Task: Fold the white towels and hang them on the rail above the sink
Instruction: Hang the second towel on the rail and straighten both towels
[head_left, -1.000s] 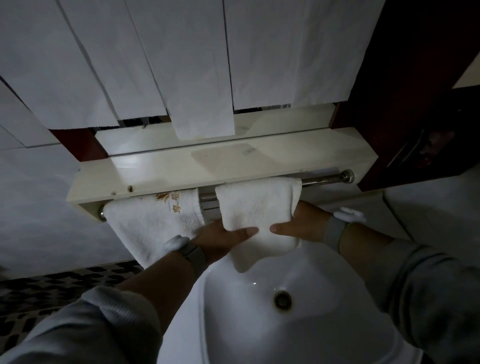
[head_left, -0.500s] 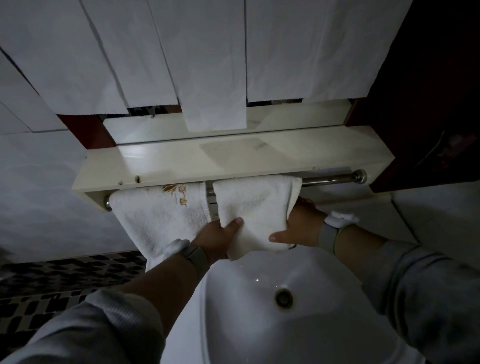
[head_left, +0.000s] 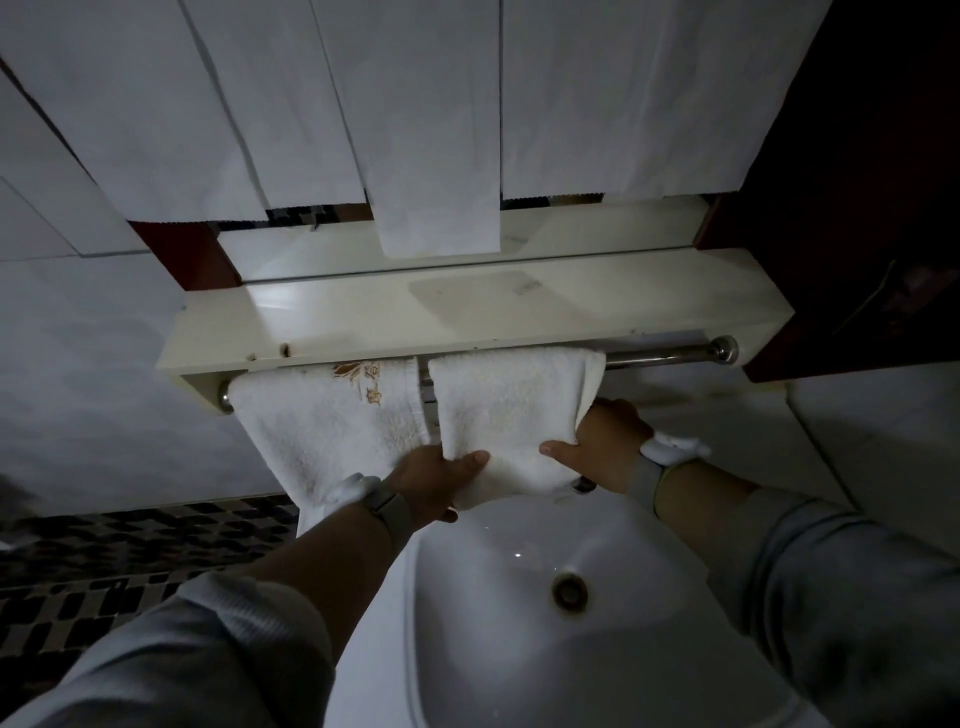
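Note:
Two white towels hang over the metal rail (head_left: 670, 355) under a cream shelf. The left towel (head_left: 322, 421) carries a gold embroidered mark near its top edge. The right towel (head_left: 511, 415) is folded and draped beside it. My left hand (head_left: 436, 480) pinches the right towel's lower left corner, thumb on the front. My right hand (head_left: 602, 447) grips its lower right edge, fingers behind the cloth. The white sink (head_left: 519, 613) lies directly below.
A cream shelf (head_left: 467, 317) runs above the rail, with sheets of white paper (head_left: 436, 156) covering the mirror behind it. A dark wooden cabinet (head_left: 857, 182) stands at the right. Black-and-white mosaic floor (head_left: 130, 545) shows at lower left. A tap (head_left: 584, 485) peeks out under the towel.
Both hands moved from the towel's front to its lower corners and gripped it. The towel's bottom hem rose a little. The view shifted closer to the rail.

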